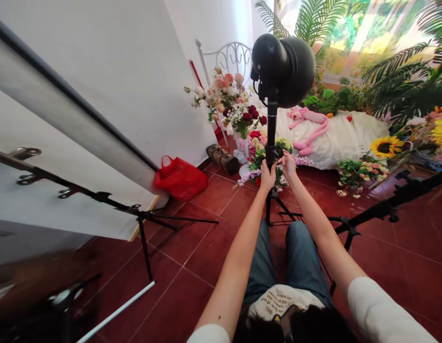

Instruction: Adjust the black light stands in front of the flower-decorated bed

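Observation:
A black studio light [285, 69] sits on top of an upright black light stand [272, 128] in front of me. My left hand [268, 176] is wrapped round the stand's pole, below a dark collar. Close by on the right, my right hand [288, 166] is raised beside that collar with its fingers bent; thumb and fingertips are near a knob on the pole. Whether they pinch it is too small to tell. The stand's legs spread on the floor between my knees and the flowers.
Flowers [228, 90] in a vase, a red bag [181, 178] and a brown roll [222, 159] are at the left. A pink plush toy [310, 119] lies on a white-covered bed [360, 133]. Other black stands flank me, left [109, 197] and right [378, 205]. A white rod [117, 312] lies on the tiles.

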{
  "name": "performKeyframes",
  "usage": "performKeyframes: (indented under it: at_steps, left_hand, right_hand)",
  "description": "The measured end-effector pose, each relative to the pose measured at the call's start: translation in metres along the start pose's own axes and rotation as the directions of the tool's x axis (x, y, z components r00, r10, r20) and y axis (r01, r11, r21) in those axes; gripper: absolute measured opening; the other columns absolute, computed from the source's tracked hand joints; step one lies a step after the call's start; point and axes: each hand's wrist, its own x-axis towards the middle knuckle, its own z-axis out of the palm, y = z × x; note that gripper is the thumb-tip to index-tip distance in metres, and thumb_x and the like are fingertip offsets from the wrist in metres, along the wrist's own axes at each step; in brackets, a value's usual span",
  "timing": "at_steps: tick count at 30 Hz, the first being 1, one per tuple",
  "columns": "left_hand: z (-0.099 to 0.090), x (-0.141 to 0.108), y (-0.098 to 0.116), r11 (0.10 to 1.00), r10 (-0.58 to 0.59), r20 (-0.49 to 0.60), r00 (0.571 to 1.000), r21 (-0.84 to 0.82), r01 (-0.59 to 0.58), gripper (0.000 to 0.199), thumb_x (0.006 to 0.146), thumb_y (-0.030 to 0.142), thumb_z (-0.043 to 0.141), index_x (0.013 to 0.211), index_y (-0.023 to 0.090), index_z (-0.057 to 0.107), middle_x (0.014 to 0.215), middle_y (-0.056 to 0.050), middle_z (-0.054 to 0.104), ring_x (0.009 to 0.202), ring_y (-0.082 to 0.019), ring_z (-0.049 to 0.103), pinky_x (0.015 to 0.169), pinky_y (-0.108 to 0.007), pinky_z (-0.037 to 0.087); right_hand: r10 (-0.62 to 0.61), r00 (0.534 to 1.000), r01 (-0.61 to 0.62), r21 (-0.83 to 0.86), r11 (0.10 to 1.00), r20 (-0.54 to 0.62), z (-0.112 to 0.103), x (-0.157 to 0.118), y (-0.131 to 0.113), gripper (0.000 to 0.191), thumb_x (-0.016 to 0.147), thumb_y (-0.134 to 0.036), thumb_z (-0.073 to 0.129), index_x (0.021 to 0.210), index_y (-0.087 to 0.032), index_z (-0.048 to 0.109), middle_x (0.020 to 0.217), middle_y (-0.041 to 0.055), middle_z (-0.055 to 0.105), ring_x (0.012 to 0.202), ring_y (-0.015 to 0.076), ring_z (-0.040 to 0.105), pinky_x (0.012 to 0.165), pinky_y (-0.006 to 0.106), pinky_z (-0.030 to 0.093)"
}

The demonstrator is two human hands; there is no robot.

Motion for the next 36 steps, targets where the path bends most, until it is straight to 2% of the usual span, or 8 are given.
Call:
performKeyframes:
  at_steps: [2,4,7,9,14,18,30,36]
  left_hand:
    - [0.001,0.000,-0.003,1.000,0.018,-0.013,1.000,0.001,-0.018,0.040,0.093,0.048,0.052,0.118,0.017,0.054,0.115,-0.016,0.063,0.117,-0.026,0.059,0.107,-0.045,0.044]
    - [0.001,-0.001,-0.006,0.999,0.031,-0.023,0.999,-0.011,-0.032,0.039,0.092,0.049,0.052,0.117,0.018,0.054,0.112,-0.014,0.064,0.113,-0.025,0.060,0.105,-0.045,0.046]
    - [0.001,0.000,-0.009,0.998,0.041,-0.022,0.999,-0.052,-0.043,0.037,0.091,0.050,0.054,0.113,0.020,0.055,0.106,-0.011,0.065,0.105,-0.023,0.063,0.100,-0.043,0.049]
    - [0.000,0.002,-0.009,0.996,0.044,-0.027,0.999,-0.073,-0.046,0.037,0.088,0.049,0.058,0.110,0.020,0.054,0.104,-0.010,0.065,0.102,-0.023,0.064,0.098,-0.043,0.050]
    - [-0.004,0.004,-0.005,0.993,0.013,-0.072,0.997,-0.114,-0.021,0.042,0.086,0.043,0.064,0.117,0.020,0.047,0.112,-0.012,0.066,0.104,-0.020,0.067,0.098,-0.039,0.051]
    - [-0.004,0.001,-0.003,0.984,0.023,-0.070,0.997,-0.175,-0.035,0.047,0.088,0.044,0.061,0.120,0.019,0.037,0.112,-0.013,0.064,0.103,-0.018,0.067,0.095,-0.037,0.053]
    - [-0.006,-0.003,0.004,0.998,0.022,-0.024,0.999,-0.064,-0.024,0.061,0.088,0.075,0.031,0.096,0.021,0.058,0.091,-0.009,0.067,0.093,-0.020,0.064,0.093,-0.037,0.049]
    - [0.001,-0.001,0.000,0.997,0.008,-0.072,0.997,-0.082,-0.014,0.067,0.086,0.079,0.028,0.089,0.020,0.061,0.087,-0.008,0.067,0.088,-0.020,0.063,0.089,-0.036,0.050]
  right_hand:
    - [-0.109,0.994,0.106,-0.099,0.989,-0.019,-0.010,-0.009,-0.007,0.020,0.079,-0.043,0.063,0.086,-0.024,0.059,0.057,-0.0075,0.051,0.060,0.0115,0.055,0.076,0.028,0.054]
    - [-0.205,0.975,0.220,-0.257,0.941,0.086,-0.017,-0.023,-0.015,0.027,0.075,-0.041,0.068,0.096,-0.024,0.062,0.081,-0.0019,0.066,0.081,0.0145,0.064,0.088,0.032,0.053]
    - [-0.273,0.919,0.381,-0.459,0.803,0.284,-0.015,-0.041,-0.025,0.046,0.071,-0.039,0.076,0.112,-0.023,0.062,0.110,0.0053,0.069,0.108,0.0218,0.063,0.104,0.040,0.047]
    - [-0.280,0.903,0.419,-0.521,0.744,0.327,-0.003,-0.049,-0.030,0.054,0.069,-0.040,0.079,0.117,-0.023,0.061,0.116,0.0073,0.069,0.114,0.0252,0.062,0.108,0.043,0.044]
    - [-0.185,0.965,0.252,-0.472,0.845,0.185,0.031,-0.060,-0.038,0.043,0.069,-0.038,0.081,0.107,-0.027,0.064,0.108,0.0045,0.071,0.123,0.0281,0.057,0.105,0.042,0.048]
    - [-0.125,0.983,0.165,-0.359,0.919,0.132,0.039,-0.065,-0.044,0.044,0.070,-0.031,0.082,0.110,-0.028,0.064,0.106,0.0035,0.070,0.124,0.0275,0.056,0.102,0.041,0.052]
    - [-0.295,0.918,0.368,-0.292,0.883,0.266,0.055,-0.019,-0.087,0.047,0.083,-0.043,0.071,0.125,-0.024,0.060,0.107,0.0036,0.070,0.114,0.0262,0.065,0.091,0.039,0.059]
    - [-0.284,0.902,0.392,-0.339,0.855,0.325,0.048,-0.019,-0.098,0.047,0.079,-0.038,0.075,0.122,-0.023,0.061,0.100,0.0019,0.071,0.106,0.0233,0.068,0.096,0.040,0.057]
